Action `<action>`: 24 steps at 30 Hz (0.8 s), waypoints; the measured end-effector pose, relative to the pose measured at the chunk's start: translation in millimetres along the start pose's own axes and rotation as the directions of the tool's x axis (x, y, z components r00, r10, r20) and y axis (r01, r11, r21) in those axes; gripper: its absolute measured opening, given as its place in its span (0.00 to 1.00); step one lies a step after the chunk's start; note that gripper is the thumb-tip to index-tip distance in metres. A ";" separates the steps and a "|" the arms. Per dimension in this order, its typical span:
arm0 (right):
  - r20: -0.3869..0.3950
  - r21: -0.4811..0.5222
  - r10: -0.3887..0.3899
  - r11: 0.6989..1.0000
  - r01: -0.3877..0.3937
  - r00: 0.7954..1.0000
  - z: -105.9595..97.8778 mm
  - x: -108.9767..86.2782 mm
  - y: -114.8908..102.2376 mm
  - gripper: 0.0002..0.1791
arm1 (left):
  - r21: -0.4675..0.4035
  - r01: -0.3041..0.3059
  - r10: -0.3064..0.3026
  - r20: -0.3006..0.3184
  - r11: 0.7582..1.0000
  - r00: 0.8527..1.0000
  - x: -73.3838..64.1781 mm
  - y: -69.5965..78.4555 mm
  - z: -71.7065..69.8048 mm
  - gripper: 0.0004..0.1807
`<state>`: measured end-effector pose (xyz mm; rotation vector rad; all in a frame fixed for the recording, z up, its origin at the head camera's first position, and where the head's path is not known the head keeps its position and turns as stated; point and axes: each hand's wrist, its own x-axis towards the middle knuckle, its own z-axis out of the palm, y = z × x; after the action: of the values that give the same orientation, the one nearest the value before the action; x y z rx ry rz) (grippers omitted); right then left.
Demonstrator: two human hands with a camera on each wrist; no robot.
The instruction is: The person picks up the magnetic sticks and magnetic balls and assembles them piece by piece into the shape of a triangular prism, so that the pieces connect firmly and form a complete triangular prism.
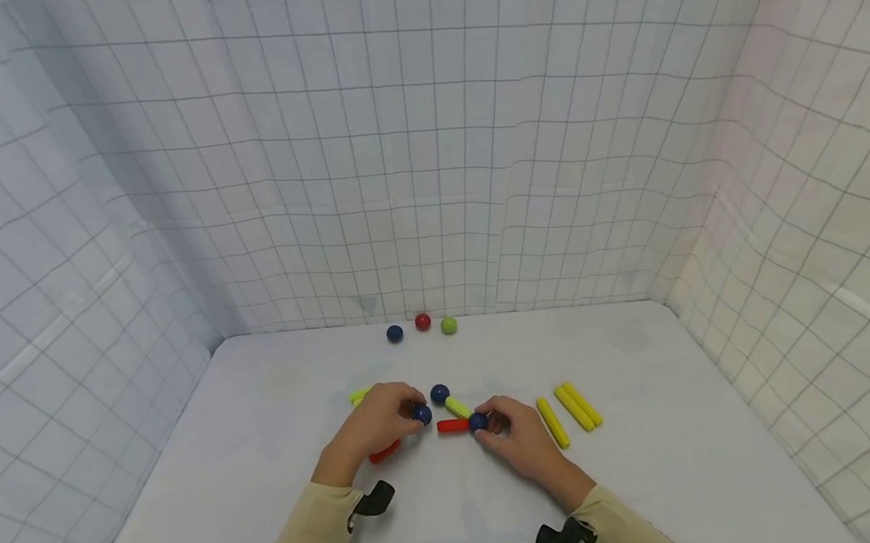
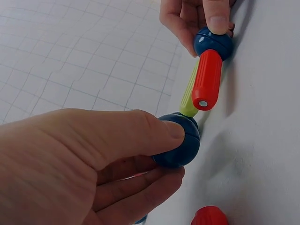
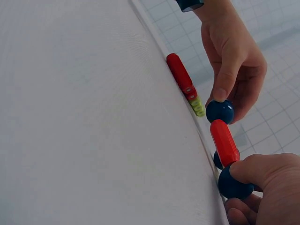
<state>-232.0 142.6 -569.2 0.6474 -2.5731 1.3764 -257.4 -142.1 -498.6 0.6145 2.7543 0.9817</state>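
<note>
My left hand pinches a dark blue ball between thumb and fingers. With my right hand I grip another blue ball. From this second ball a red rod points left, its free end showing a small silvery dot. A yellow-green rod also runs from it, back toward a third blue ball. In the head view a small gap separates the left hand's ball from the red rod. Red rods lie beside the left hand, which partly covers them.
At the back of the white table sit a blue ball, a red ball and a green ball. Three yellow rods lie right of the right hand. Yellow-green rods lie behind the left hand. Grid-patterned cloth walls surround the table.
</note>
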 end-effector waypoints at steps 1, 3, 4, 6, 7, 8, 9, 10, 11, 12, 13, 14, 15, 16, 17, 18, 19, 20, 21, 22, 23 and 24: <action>0.002 0.001 0.007 1.000 -0.007 1.000 0.2 -0.2 0.0 0.16 | 0.009 0.000 0.000 0.009 1.000 1.000 0.3 0.2 0.5 0.16; 0.004 0.002 0.018 1.000 -0.018 1.000 0.4 -0.8 0.1 0.17 | 0.021 0.000 -0.001 0.027 1.000 1.000 0.6 0.8 1.3 0.16; 0.006 0.005 0.028 1.000 -0.028 1.000 0.6 -1.0 0.1 0.17 | 0.026 0.002 -0.003 0.035 1.000 0.999 0.5 1.2 1.7 0.16; 0.006 0.003 0.036 0.999 -0.036 0.999 0.7 -1.4 0.2 0.17 | 0.037 0.008 -0.009 0.048 0.999 0.999 0.5 1.6 3.0 0.16; 0.006 0.003 0.037 0.999 -0.037 0.999 0.7 -1.7 0.3 0.17 | 0.042 0.010 -0.012 0.054 0.999 0.998 0.4 1.9 3.5 0.16; 0.005 0.001 0.037 0.999 -0.037 0.999 0.7 -1.9 0.2 0.17 | 0.045 0.010 -0.012 0.059 0.999 0.998 0.5 2.2 4.0 0.15; 0.005 0.000 0.037 0.999 -0.037 0.999 0.6 -2.1 0.2 0.17 | 0.050 0.008 -0.011 0.063 0.999 0.998 0.5 2.3 4.7 0.15; 0.003 -0.005 0.038 0.999 -0.038 0.999 0.5 -2.1 0.2 0.17 | 0.056 0.005 -0.008 0.067 0.998 0.998 0.6 2.4 5.3 0.15; 0.002 -0.010 0.039 0.999 -0.039 0.999 0.5 -2.1 0.2 0.17 | 0.059 0.002 -0.006 0.070 0.998 0.998 0.8 2.5 6.0 0.15; 0.001 -0.013 0.042 0.999 -0.042 0.999 0.4 -2.0 0.1 0.17 | 0.061 -0.001 -0.004 0.072 0.998 0.997 0.9 2.6 6.7 0.15; 0.000 -0.018 0.040 0.999 -0.040 0.999 0.4 -2.0 0.2 0.17 | 0.064 -0.005 0.000 0.076 0.998 0.997 1.1 2.7 7.4 0.15; 0.001 -0.019 0.042 0.999 -0.042 0.999 0.3 -1.7 0.1 0.17 | 0.066 -0.012 0.007 0.078 0.998 0.997 1.2 2.9 7.7 0.14; 0.000 -0.018 0.042 0.999 -0.042 0.999 0.1 -1.5 -0.2 0.17 | 0.067 -0.013 0.008 0.079 0.998 0.997 1.3 3.0 8.2 0.14; 0.000 -0.019 0.042 0.999 -0.042 0.999 0.1 -1.0 -0.3 0.17 | 0.068 -0.014 0.009 0.078 0.998 0.997 1.3 3.0 8.6 0.14; 0.000 -0.017 0.042 0.999 -0.042 0.999 0.1 -0.7 -0.5 0.17 | 0.067 -0.016 0.011 0.077 0.998 0.997 1.3 3.3 8.8 0.14; 0.001 -0.015 0.041 0.999 -0.041 0.999 0.1 -0.4 -0.6 0.17 | 0.068 -0.020 0.015 0.076 0.997 0.997 1.3 3.3 8.9 0.14; 0.001 -0.015 0.040 0.999 -0.040 0.999 0.2 0.1 -0.5 0.17 | 0.066 -0.022 0.017 0.076 0.998 0.997 1.2 3.5 8.9 0.14; 0.002 -0.010 0.043 0.999 -0.043 0.999 0.1 0.5 -0.8 0.17 | 0.064 -0.024 0.019 0.076 0.998 0.997 1.0 3.8 8.8 0.14; 0.002 -0.010 0.043 0.999 -0.043 0.999 0.2 0.8 -0.7 0.17 | 0.062 -0.020 0.016 0.075 0.998 0.997 0.7 4.0 8.9 0.14; 0.002 -0.012 0.043 0.999 -0.043 0.999 0.5 1.2 -0.4 0.17 | 0.060 -0.021 0.016 0.075 0.998 0.997 0.5 4.3 8.8 0.14; 0.002 -0.011 0.043 0.999 -0.043 0.999 0.7 1.4 -0.2 0.17 | 0.059 -0.021 0.016 0.077 0.998 0.997 0.1 4.8 8.6 0.14; 0.002 -0.010 0.043 0.999 -0.043 0.999 0.9 1.6 0.0 0.17 | 0.059 -0.021 0.017 0.077 0.998 0.997 0.1 5.0 8.6 0.14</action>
<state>-233.3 141.4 -569.3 0.5965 -2.6086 1.3760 -253.4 -133.7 -502.1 0.6738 2.7235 0.8640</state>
